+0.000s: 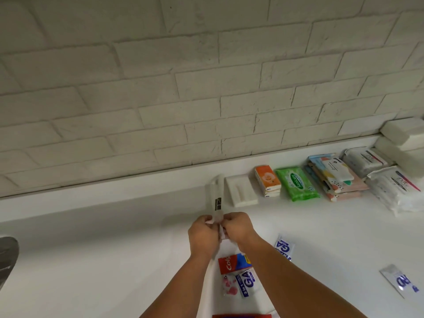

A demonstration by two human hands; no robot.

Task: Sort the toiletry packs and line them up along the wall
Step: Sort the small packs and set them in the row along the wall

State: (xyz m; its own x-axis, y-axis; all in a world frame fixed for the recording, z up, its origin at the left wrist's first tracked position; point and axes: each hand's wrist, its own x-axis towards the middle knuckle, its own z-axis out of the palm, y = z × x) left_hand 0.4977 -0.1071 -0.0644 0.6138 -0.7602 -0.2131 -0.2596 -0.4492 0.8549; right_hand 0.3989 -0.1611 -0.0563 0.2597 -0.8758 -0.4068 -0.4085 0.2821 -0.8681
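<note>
The long clear pack points straight away from my hands, with its far end close to the wall. Left hand and right hand sit side by side, neither nearer, and both pinch its near end with curled fingers. Its tip lies just left of the white pack, where the row begins that runs off to my right: orange pack, green wipes. I judge it wants laying parallel to those, left of the white one. Toothpaste waits on the counter between my forearms.
</note>
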